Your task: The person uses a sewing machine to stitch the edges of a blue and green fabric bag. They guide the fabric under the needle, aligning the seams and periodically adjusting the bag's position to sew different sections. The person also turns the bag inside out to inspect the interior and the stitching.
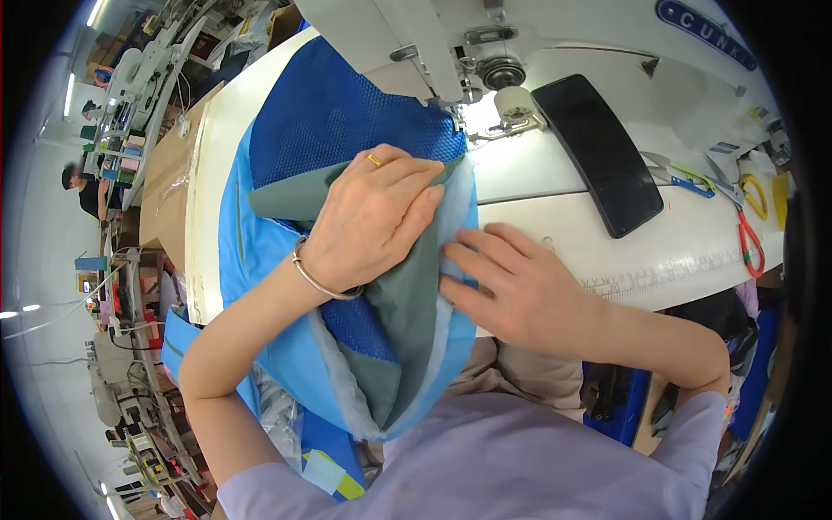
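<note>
My left hand [377,212], with a ring and a bangle, grips grey-green lining [403,321] of a layered fabric piece, fingers pressed together just below the presser foot [459,120] of a white sewing machine [537,26]. Dark blue mesh [325,104] lies toward the foot, and light blue fabric [277,364] with a whitish padded edge surrounds the lining, draping over the table's front edge. My right hand [507,277] is at that padded edge, fingers apart and slightly bent, slightly blurred. Part of the mesh is hidden under my left hand.
A black phone [598,156] lies on the white table [529,217], beside several scissors [750,238] and a printed ruler strip [641,276]. Cardboard [165,199] edges the table's left. Beyond are rows of sewing machines [117,364] and another person [82,191].
</note>
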The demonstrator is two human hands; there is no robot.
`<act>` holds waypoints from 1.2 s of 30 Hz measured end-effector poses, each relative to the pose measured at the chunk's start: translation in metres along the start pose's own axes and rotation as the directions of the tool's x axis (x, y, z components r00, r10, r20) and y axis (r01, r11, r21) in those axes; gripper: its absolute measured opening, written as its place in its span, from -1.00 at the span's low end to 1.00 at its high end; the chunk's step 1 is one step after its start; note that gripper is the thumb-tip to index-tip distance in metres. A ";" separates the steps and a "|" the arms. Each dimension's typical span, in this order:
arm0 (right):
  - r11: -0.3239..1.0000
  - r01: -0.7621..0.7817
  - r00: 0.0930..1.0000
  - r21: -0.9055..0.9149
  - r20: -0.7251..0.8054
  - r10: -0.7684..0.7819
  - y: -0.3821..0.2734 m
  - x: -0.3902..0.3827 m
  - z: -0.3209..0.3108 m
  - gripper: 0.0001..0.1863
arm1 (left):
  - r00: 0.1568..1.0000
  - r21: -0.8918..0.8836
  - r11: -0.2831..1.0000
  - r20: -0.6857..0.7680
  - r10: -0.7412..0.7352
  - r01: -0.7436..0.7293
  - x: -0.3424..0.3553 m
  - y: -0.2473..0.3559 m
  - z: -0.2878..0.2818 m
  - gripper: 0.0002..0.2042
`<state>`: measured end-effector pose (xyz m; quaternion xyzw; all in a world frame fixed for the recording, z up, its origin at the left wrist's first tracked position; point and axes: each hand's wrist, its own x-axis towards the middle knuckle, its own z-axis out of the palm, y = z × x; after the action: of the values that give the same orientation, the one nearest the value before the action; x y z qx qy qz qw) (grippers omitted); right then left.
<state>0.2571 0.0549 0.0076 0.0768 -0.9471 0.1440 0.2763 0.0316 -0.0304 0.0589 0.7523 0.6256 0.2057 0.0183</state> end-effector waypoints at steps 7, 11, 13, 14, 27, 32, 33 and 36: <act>0.999 0.017 0.999 0.046 -0.034 -0.016 -0.002 -0.003 0.006 -0.68 | 0.985 0.162 0.973 -0.019 0.170 -0.165 0.010 0.018 0.008 -0.68; 0.998 0.031 0.999 0.047 -0.044 -0.029 -0.002 -0.001 0.004 -0.70 | 0.993 0.144 0.983 0.004 0.117 -0.117 0.001 0.019 0.020 -0.62; 0.999 0.019 0.999 0.045 -0.050 -0.017 -0.001 -0.001 0.004 -0.70 | 0.995 0.117 0.989 -0.011 0.098 -0.096 0.000 0.019 0.021 -0.60; 0.999 0.006 0.998 0.043 -0.059 -0.003 -0.001 0.000 0.005 -0.70 | 0.996 0.104 0.991 -0.020 0.087 -0.085 -0.001 0.019 0.021 -0.58; 0.998 -0.052 0.997 0.035 0.062 0.049 -0.001 0.003 -0.007 -0.65 | 0.994 0.118 0.987 0.026 0.103 -0.105 0.008 0.008 0.024 -0.56; 0.992 -0.111 0.988 0.062 0.114 0.103 0.002 0.010 -0.008 -0.61 | 0.990 0.099 0.986 -0.014 0.137 -0.135 0.012 -0.007 0.027 -0.55; 0.990 -0.124 0.986 0.059 0.118 0.117 0.002 0.010 -0.008 -0.60 | 0.990 0.094 0.986 -0.026 0.138 -0.135 0.014 -0.010 0.028 -0.56; 0.987 -0.148 0.985 0.063 0.097 0.141 0.005 0.010 -0.006 -0.58 | 0.989 0.082 0.988 -0.054 0.137 -0.132 0.015 -0.017 0.030 -0.57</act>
<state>0.2506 0.0605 0.0172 0.0242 -0.9563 0.1931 0.2181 0.0274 -0.0054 0.0311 0.7865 0.5812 0.2042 -0.0440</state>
